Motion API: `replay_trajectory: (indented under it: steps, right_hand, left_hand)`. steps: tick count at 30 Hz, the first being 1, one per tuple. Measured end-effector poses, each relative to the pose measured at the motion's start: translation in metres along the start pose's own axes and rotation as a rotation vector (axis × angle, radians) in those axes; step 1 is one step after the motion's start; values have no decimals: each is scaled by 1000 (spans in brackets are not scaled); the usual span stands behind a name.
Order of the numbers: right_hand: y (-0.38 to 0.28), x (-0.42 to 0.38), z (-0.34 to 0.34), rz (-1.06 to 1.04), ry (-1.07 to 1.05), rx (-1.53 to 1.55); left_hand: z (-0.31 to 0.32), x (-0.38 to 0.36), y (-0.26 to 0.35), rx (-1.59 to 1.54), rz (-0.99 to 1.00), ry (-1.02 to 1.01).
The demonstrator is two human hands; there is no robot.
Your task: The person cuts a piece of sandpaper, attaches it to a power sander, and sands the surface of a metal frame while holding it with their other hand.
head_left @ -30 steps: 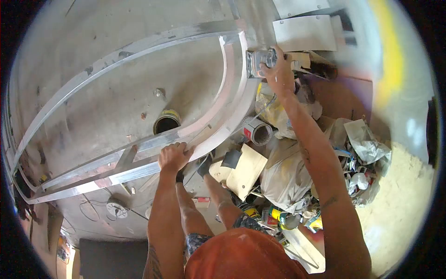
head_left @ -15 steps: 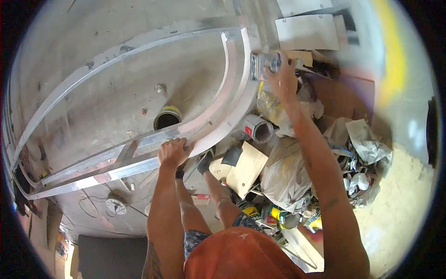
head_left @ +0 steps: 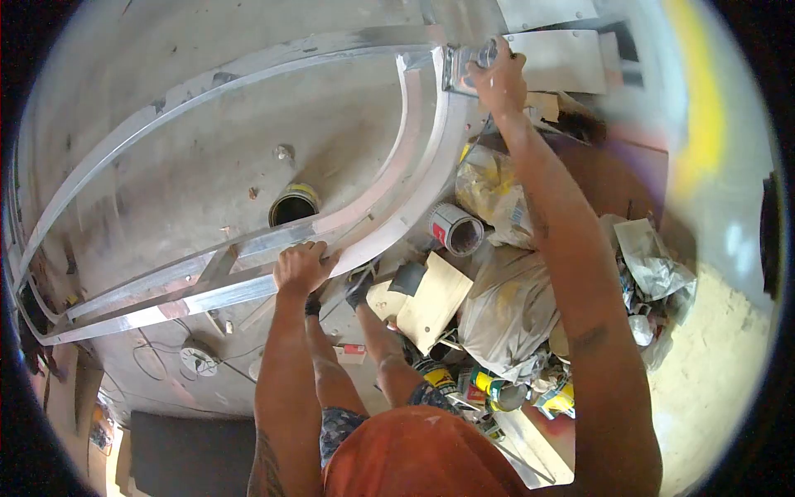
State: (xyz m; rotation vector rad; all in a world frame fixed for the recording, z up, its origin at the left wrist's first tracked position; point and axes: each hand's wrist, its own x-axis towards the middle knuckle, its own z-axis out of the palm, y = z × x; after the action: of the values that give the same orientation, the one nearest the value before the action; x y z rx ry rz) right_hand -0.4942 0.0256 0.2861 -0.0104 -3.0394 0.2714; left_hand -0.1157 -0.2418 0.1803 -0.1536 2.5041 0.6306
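Left hand [head_left: 300,267] grips the lower rail of the curved metal frame [head_left: 248,248], held above the concrete floor [head_left: 207,166]. The frame looks rigid, light, smooth-edged; best held at rails. Right hand [head_left: 499,80] clasps a shiny clamp-like tool [head_left: 465,60] at the frame's top corner.

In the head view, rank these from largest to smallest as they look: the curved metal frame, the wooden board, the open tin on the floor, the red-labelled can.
1. curved metal frame, held by the left hand
2. wooden board
3. open tin and red-labelled can: these look alike in size, so no ranking between them.
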Motion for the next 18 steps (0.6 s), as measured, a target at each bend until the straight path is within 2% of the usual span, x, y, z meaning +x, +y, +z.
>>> replay_trajectory:
  steps: [5, 13, 18]
  right_hand:
    - [6, 24, 7, -39, 31, -51]
    - [43, -60, -8, -121, -74, 53]
    - [27, -48, -8, -89, -31, 13]
  left_hand:
    - [1, 0, -2, -8, 13, -16]
    - [-5, 3, 1, 17, 1, -53]
    - [-8, 1, 5, 4, -22, -73]
